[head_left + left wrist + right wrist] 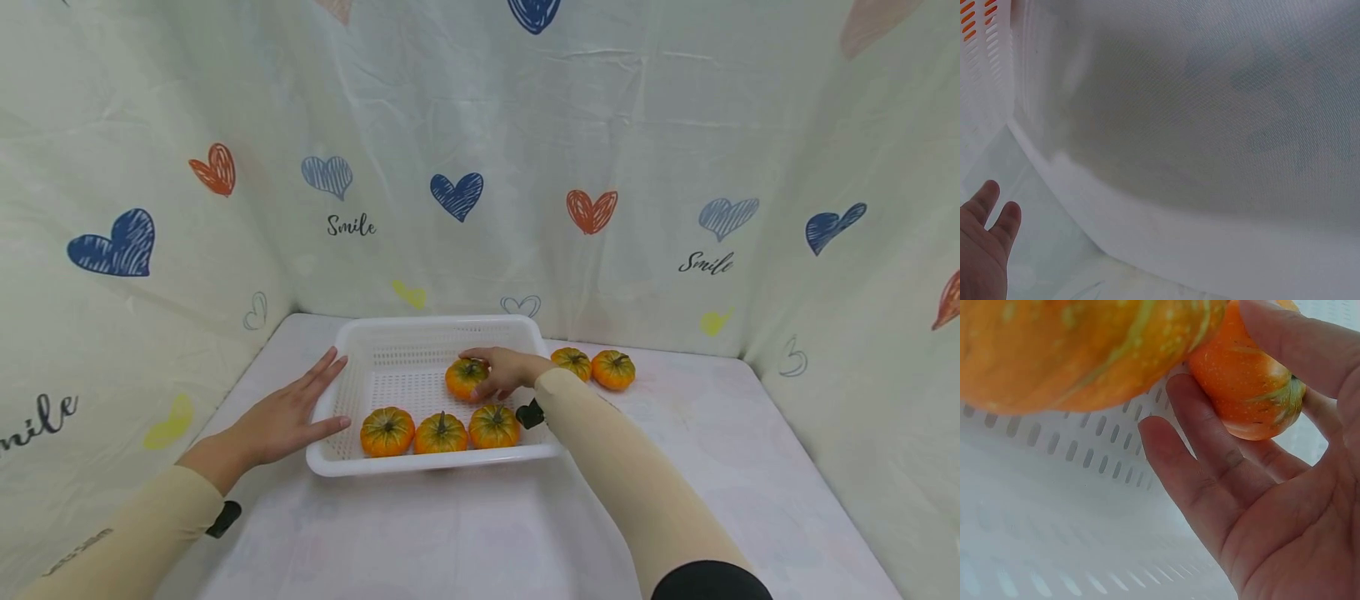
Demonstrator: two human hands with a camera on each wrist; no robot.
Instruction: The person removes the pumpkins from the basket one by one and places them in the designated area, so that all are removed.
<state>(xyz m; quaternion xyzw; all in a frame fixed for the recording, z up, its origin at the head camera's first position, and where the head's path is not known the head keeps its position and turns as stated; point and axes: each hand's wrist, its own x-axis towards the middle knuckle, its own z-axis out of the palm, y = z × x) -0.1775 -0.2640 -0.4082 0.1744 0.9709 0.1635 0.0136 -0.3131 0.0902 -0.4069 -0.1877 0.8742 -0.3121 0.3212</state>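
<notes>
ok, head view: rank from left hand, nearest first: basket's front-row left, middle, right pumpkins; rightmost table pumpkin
1. Left pumpkin: front row, left end
2. Middle pumpkin: front row, centre
3. Right pumpkin: front row, right end
4. Table pumpkin: outside, far right

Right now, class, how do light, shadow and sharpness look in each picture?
Head view: soft, even light, with a faint shadow on the table in front of the white basket; left wrist view: dim, with a broad, soft-edged shadow; right wrist view: the nearest pumpkin looks slightly soft, cropped by the frame.
</notes>
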